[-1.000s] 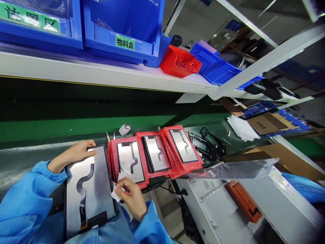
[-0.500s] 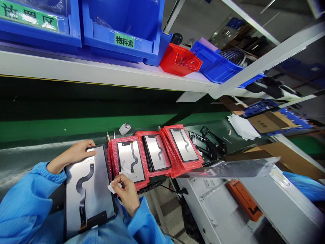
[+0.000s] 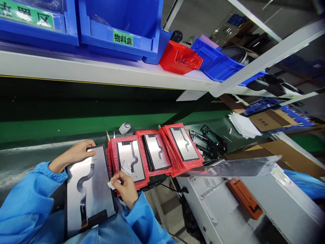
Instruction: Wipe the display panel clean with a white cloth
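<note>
My left hand (image 3: 79, 154) grips the top edge of a display panel (image 3: 100, 183), thumb on its silvery back. A curved ribbon cable (image 3: 82, 189) runs down that back. At the panel's right edge my right hand (image 3: 126, 188) pinches a small white wipe (image 3: 111, 184) between thumb and fingers. Just beyond lies another display panel (image 3: 138, 159) on red bubble wrap (image 3: 115, 152), a crumpled white wipe (image 3: 125, 166) on top of it. Further right are a stack of panels (image 3: 157, 154) and one more panel (image 3: 185, 144), also on red bubble wrap.
A small white bottle (image 3: 124, 128) stands behind the panels, near a pair of tweezers (image 3: 108, 136). Black frames (image 3: 209, 142) lie to the right. A clear sheet (image 3: 233, 167) juts over a grey machine (image 3: 208, 200). Overhead, a shelf (image 3: 101, 73) carries blue bins (image 3: 122, 30) and a red bin (image 3: 179, 59).
My right hand, with the wipe, has shifted slightly up along the panel's right edge. My left hand keeps its grip on the panel, and the view has moved a little.
</note>
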The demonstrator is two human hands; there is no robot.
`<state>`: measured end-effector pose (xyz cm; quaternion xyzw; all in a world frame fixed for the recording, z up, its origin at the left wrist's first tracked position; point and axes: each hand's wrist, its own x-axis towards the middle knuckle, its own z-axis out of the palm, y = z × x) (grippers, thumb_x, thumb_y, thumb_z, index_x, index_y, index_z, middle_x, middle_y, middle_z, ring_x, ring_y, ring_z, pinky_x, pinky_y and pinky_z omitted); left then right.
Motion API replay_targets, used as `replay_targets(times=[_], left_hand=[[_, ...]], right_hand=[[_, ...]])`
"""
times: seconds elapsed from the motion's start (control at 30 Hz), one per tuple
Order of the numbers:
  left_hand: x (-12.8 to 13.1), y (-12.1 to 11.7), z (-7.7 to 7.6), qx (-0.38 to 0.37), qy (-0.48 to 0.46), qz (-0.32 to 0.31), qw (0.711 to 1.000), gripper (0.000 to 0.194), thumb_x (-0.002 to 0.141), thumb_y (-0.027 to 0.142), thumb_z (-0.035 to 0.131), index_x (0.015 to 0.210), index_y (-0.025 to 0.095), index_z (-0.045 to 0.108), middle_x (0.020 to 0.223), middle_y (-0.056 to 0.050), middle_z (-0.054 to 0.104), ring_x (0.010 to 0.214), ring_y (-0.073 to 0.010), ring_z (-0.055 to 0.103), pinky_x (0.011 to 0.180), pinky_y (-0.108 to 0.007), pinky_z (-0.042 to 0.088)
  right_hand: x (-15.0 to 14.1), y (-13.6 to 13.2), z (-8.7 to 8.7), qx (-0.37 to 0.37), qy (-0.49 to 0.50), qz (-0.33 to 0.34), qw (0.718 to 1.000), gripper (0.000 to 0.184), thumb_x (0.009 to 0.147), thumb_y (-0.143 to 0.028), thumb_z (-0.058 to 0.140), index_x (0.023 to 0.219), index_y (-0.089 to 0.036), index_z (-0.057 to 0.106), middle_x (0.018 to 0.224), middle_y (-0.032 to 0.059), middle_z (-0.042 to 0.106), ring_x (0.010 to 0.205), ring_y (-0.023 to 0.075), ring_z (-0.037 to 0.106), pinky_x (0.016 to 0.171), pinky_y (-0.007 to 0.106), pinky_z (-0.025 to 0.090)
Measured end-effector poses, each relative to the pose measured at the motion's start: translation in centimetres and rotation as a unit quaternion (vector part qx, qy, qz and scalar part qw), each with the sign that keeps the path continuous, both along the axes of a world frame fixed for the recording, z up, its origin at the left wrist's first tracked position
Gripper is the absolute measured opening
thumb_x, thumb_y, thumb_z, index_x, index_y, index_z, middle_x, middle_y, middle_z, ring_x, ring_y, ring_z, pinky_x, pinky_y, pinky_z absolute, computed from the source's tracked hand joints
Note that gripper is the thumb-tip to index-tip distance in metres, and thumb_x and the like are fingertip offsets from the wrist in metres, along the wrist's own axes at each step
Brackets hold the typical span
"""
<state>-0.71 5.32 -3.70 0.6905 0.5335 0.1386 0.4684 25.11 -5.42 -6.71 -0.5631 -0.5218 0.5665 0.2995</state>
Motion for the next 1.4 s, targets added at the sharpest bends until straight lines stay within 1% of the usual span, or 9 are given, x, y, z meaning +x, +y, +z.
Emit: replay_targets(times=[0.1, 0.27, 0.47, 0.6, 0.73, 1.03, 1.2, 1.4], left_hand=[[-0.1, -0.1, -0.1, -0.004, 0.002, 0.0, 1.0, 0.026, 0.08, 0.044, 0.055, 0.087, 0.019, 0.055, 0.085, -0.001, 0.06, 0.078, -0.0195, 0.054, 0.068, -0.027, 0.039], [-0.1, -0.1, 0.4, -0.005, -0.001, 0.005, 1.0, 0.028, 0.081, 0.045, 0.054, 0.087, 0.018, 0.055, 0.086, -0.002, 0.06, 0.078, -0.0194, 0.054, 0.069, -0.028, 0.039], [0.2, 0.0, 0.5, 0.002, 0.003, -0.003, 1.0, 0.025, 0.081, 0.042, 0.055, 0.089, 0.018, 0.056, 0.086, -0.002, 0.06, 0.079, -0.0196, 0.054, 0.069, -0.028, 0.039], [0.3, -0.1, 0.7, 0.004, 0.004, -0.006, 1.0, 0.025, 0.081, 0.042, 0.055, 0.09, 0.019, 0.056, 0.086, -0.001, 0.06, 0.078, -0.0191, 0.054, 0.067, -0.027, 0.039], [0.5, -0.2, 1.1, 0.005, -0.001, -0.008, 1.0, 0.023, 0.081, 0.041, 0.055, 0.089, 0.019, 0.055, 0.084, 0.0, 0.06, 0.076, -0.0179, 0.054, 0.065, -0.026, 0.039], [0.7, -0.1, 1.7, 0.006, -0.012, -0.011, 1.0, 0.024, 0.082, 0.042, 0.055, 0.087, 0.019, 0.055, 0.082, 0.001, 0.058, 0.074, -0.0165, 0.052, 0.064, -0.024, 0.038], [0.8, -0.1, 2.0, 0.012, -0.009, -0.008, 1.0, 0.021, 0.081, 0.04, 0.055, 0.086, 0.019, 0.054, 0.081, 0.001, 0.058, 0.072, -0.0155, 0.051, 0.063, -0.024, 0.037], [0.9, 0.0, 2.1, 0.018, -0.002, -0.004, 1.0, 0.022, 0.08, 0.041, 0.056, 0.085, 0.02, 0.054, 0.079, 0.002, 0.058, 0.07, -0.0149, 0.05, 0.061, -0.024, 0.035]], right_hand=[[0.2, -0.4, 0.2, -0.009, 0.01, 0.007, 1.0, 0.012, 0.075, -0.028, 0.065, 0.069, -0.019, 0.059, 0.07, -0.0002, 0.059, 0.067, 0.0154, 0.053, 0.064, 0.027, 0.041], [0.7, -1.4, 0.6, -0.024, 0.01, 0.005, 1.0, 0.013, 0.074, -0.027, 0.065, 0.069, -0.018, 0.058, 0.068, -0.001, 0.058, 0.062, 0.0135, 0.049, 0.06, 0.026, 0.037], [0.1, -0.4, 0.5, -0.022, 0.009, -0.021, 1.0, 0.012, 0.075, -0.028, 0.065, 0.071, -0.017, 0.061, 0.073, 0.0, 0.059, 0.066, 0.014, 0.049, 0.061, 0.026, 0.035], [0.1, -0.1, 0.7, -0.045, 0.034, -0.008, 0.998, 0.011, 0.073, -0.027, 0.066, 0.072, -0.017, 0.061, 0.068, -0.0013, 0.057, 0.06, 0.0123, 0.047, 0.057, 0.025, 0.034], [0.2, -0.2, 1.0, -0.057, 0.063, -0.002, 0.996, 0.011, 0.072, -0.026, 0.066, 0.071, -0.017, 0.061, 0.067, -0.002, 0.055, 0.059, 0.0115, 0.046, 0.057, 0.024, 0.035], [0.2, -0.6, 1.3, -0.04, 0.095, -0.012, 0.995, 0.008, 0.069, -0.025, 0.064, 0.069, -0.018, 0.062, 0.077, 0.0006, 0.058, 0.069, 0.0141, 0.05, 0.063, 0.025, 0.036], [0.0, -0.5, 1.2, -0.027, 0.095, -0.019, 0.995, 0.007, 0.069, -0.024, 0.064, 0.067, -0.018, 0.062, 0.076, 0.0011, 0.058, 0.074, 0.0162, 0.052, 0.068, 0.027, 0.038], [-0.2, -0.2, 0.8, -0.016, 0.089, -0.016, 0.996, 0.006, 0.069, -0.023, 0.063, 0.066, -0.018, 0.061, 0.073, 0.0006, 0.058, 0.072, 0.0158, 0.052, 0.068, 0.027, 0.037]])
